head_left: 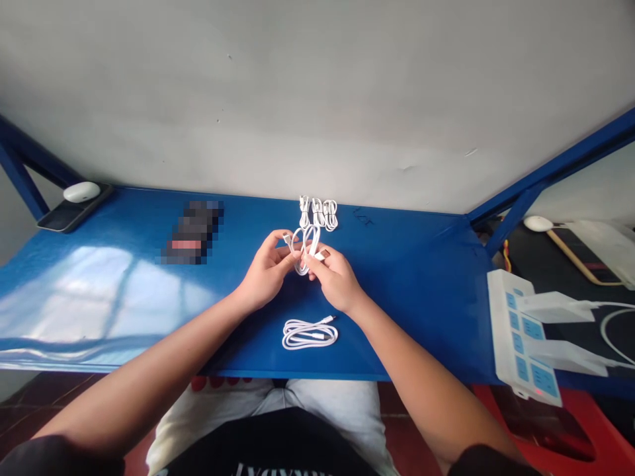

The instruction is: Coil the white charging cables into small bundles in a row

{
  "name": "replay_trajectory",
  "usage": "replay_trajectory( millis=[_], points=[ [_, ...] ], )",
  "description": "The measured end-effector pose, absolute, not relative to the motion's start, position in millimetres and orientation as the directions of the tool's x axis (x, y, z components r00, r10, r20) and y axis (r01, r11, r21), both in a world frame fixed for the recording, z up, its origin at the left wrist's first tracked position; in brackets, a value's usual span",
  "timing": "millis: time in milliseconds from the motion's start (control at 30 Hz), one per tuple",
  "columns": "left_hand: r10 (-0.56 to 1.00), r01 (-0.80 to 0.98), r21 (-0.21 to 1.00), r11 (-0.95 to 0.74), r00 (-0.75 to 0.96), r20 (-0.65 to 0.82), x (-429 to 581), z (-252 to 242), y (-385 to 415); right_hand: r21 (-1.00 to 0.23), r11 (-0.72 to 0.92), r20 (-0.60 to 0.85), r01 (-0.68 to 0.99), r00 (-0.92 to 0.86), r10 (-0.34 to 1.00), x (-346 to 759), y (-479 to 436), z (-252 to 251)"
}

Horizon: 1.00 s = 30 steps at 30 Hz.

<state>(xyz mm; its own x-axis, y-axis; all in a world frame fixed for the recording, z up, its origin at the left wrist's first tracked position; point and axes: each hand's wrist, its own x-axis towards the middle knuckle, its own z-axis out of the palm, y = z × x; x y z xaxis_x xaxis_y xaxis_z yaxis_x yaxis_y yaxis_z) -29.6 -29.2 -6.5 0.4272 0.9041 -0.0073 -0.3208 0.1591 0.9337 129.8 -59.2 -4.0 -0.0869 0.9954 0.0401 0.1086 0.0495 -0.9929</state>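
Note:
Both hands meet over the middle of the blue table [421, 284]. My left hand [265, 271] and my right hand [335, 277] are closed together on a coiled white cable [305, 244], pinching its loops from either side. A second white cable [308, 332] lies coiled flat on the table just below my hands, near the front edge. Behind my hands, close to the wall, lie a few bundled white cables [318, 213] in a row.
A white power strip [520, 337] with two white chargers plugged in sits at the right. A phone [69, 213] with a white rounded object on it lies at the far left. A blurred dark object [191, 233] lies left of centre. The grey wall stands close behind.

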Motion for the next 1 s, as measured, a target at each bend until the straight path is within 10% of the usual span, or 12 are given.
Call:
replay_trajectory(
  millis=[300,733,1000],
  points=[
    [0.973,-0.283,0.959,-0.004,0.219,0.069,-23.5,-14.6,-27.9,-0.991,0.070,0.083,0.112,0.115,0.990,117.4,-61.7,-10.8],
    [0.967,-0.018,0.995,-0.097,0.234,0.099,-23.5,-18.9,-31.2,-0.747,0.301,0.364,0.593,-0.014,0.931,117.4,-61.2,-13.2],
    [0.954,0.140,0.954,-0.266,0.182,0.239,-25.4,-22.5,-36.6,-0.875,0.261,0.290,0.407,0.011,0.957,115.8,-63.0,-12.2]
  ],
)
